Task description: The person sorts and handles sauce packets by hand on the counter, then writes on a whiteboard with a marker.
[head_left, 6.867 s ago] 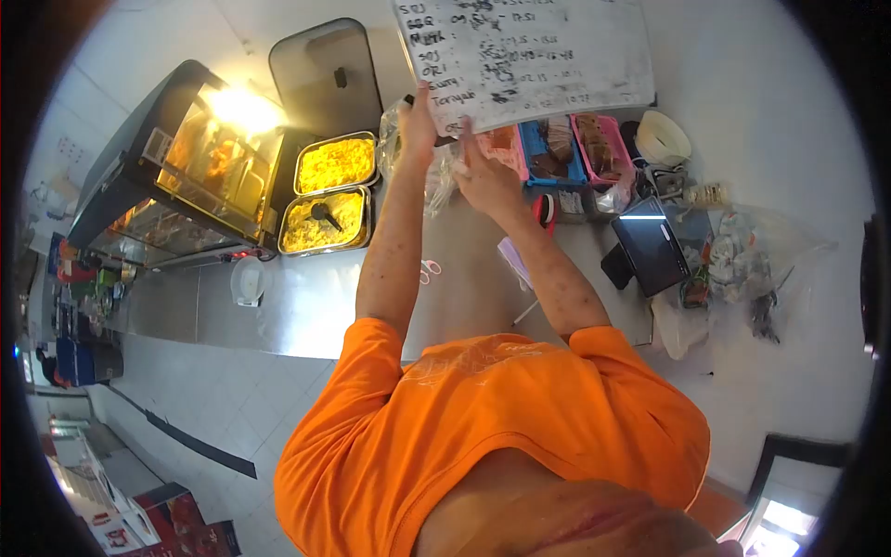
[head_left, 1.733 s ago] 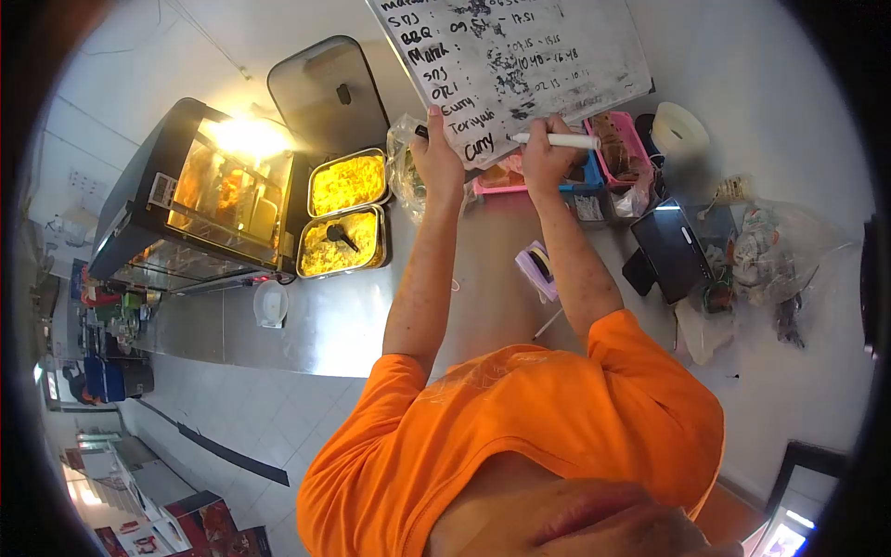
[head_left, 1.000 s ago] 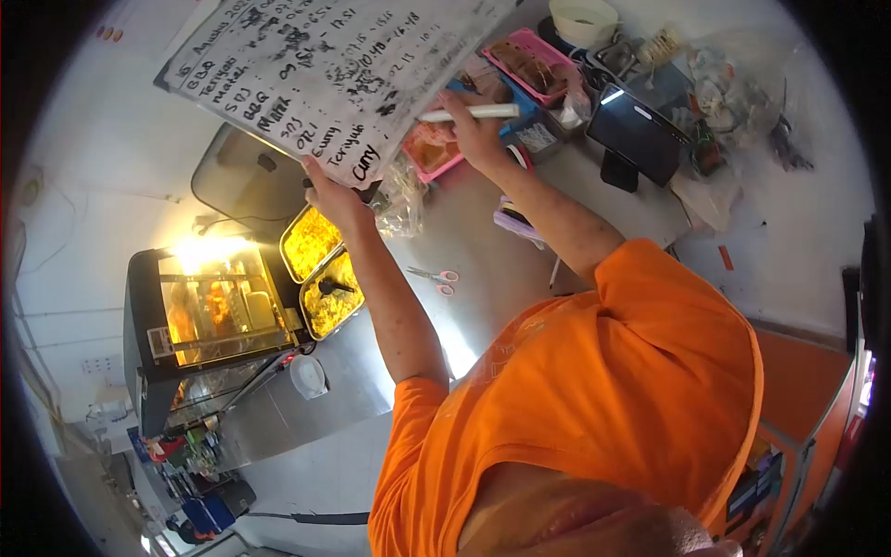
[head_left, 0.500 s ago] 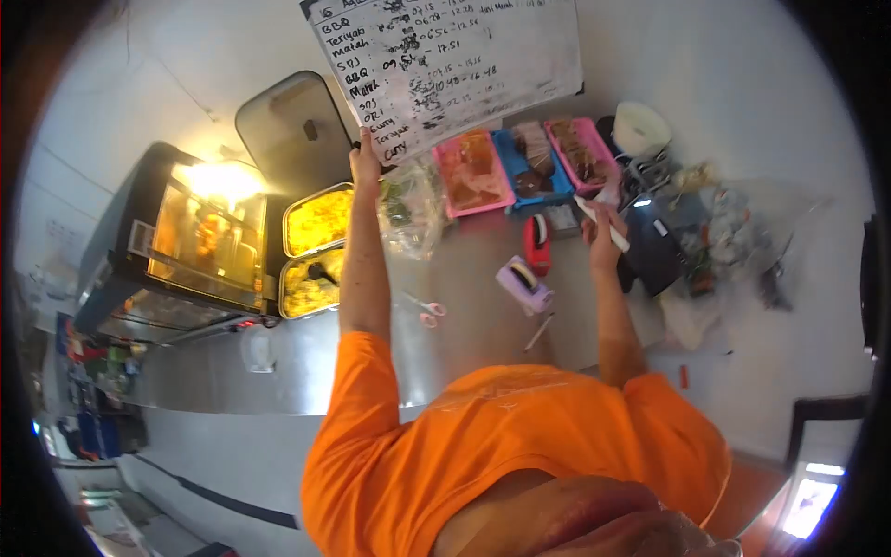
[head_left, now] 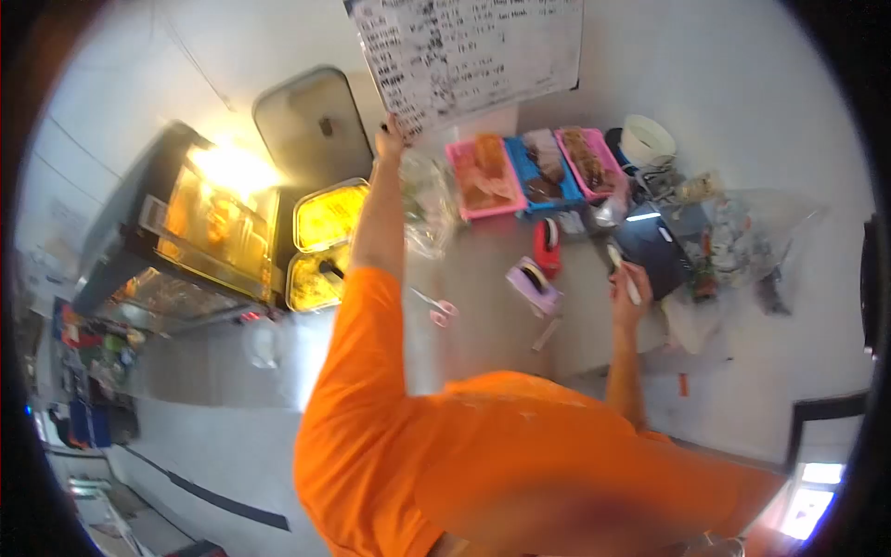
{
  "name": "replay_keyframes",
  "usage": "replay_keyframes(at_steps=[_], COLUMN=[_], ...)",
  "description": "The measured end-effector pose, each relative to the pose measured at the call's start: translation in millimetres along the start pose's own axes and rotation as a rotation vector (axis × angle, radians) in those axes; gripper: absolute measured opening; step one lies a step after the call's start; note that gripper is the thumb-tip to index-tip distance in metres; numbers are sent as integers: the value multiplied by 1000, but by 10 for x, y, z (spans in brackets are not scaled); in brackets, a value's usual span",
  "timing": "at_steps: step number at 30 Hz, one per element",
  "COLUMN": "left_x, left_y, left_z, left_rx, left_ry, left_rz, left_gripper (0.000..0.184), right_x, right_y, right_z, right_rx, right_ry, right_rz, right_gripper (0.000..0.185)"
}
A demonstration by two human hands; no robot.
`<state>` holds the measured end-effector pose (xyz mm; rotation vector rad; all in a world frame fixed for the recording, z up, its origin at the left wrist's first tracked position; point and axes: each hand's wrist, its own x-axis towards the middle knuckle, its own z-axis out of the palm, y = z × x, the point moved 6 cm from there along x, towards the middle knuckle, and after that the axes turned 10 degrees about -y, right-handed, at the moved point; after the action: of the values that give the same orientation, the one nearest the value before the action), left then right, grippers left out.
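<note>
A whiteboard (head_left: 473, 58) covered in handwritten black lines is up against the wall at the top of the view. At its lower left corner is my left hand (head_left: 392, 139), closed on the edge, with a small dark bit showing beside the fingers. My right hand (head_left: 630, 284) is closed around a slim white marker (head_left: 614, 256), low over the counter's right side. Just beyond that hand lies a dark tablet-like device (head_left: 657, 249) with a bright reflection. A red tape dispenser (head_left: 547, 249) and a lilac one (head_left: 533, 284) are to the left of it.
Pink (head_left: 506, 206) and blue (head_left: 534, 200) trays of food line the wall. Metal pans of yellow food (head_left: 327, 218) stand beside a lit display warmer (head_left: 200, 218). Pink-handled scissors (head_left: 441, 314) lie on the steel counter (head_left: 487, 325). Plastic bags (head_left: 742, 237) crowd the right end.
My left hand and the whiteboard have moved up and away, so the writing looks smaller. My right hand has come down and nearer with the marker. The whole view has shifted slightly.
</note>
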<state>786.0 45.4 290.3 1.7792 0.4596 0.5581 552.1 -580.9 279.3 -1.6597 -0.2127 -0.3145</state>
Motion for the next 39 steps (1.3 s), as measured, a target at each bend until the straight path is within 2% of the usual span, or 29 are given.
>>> replay_keyframes(at_steps=[2,4,5,6,8,11,12,13,15,17,20,24,26,27,30,33,36,37,39], left_x=[409,478,530,580,-567,-1341,-1658,-2000,-2656,-3114,-3360,-3557,-3628,-3676,-3781,-3752,-3841,-3876,-3924], left_y=[-302,-263,-338,-426,594,833,994,1166,1475,1706,1968,2141,2134,2122,2048,1598,1123,1013,888], left_z=[-77,-229,-334,-438,-439,54,162,328,538,587,546,524,580,634,858,1195,1400,1421,1367], left_rx=[24,66,135,207,294,94,113,127,206,294,326,489,553,581,750,805,808,848,920], left_ry=[55,299,261,217,373,-184,-263,-358,-632,-682,-717,-737,-758,-771,-810,-974,-745,-717,-651], left_rz=[48,214,130,50,339,340,516,685,642,694,766,853,810,786,709,688,668,629,553], left_gripper=[62,57,53,49,33,39,29,26,19,15,12,14,16,20,16,30,53,60,75], right_x=[-70,-161,-231,-317,-299,-240,-276,-279,-302,-336,-246,-146,-95,-57,78,198,484,680,1263], right_y=[-156,-367,-462,-570,-783,-1161,-1231,-1364,-1632,-1818,-2058,-2018,-1899,-1835,-1648,-1235,-576,-348,-186], right_z=[99,119,184,231,254,334,402,462,618,778,982,1056,1021,1000,897,814,811,683,134], right_rx=[187,228,319,306,253,25,-56,23,123,93,-40,-34,-25,-12,32,119,169,-24,-597], right_ry=[-36,-68,26,53,73,66,74,74,34,-17,-85,-175,-198,-228,-313,-438,-627,-541,-150], right_rz=[45,40,128,113,62,21,42,21,-11,-100,-215,-227,-226,-185,-49,110,203,23,-329], right_gripper=[15,20,15,13,14,18,19,21,25,26,26,24,23,23,23,22,23,19,16])
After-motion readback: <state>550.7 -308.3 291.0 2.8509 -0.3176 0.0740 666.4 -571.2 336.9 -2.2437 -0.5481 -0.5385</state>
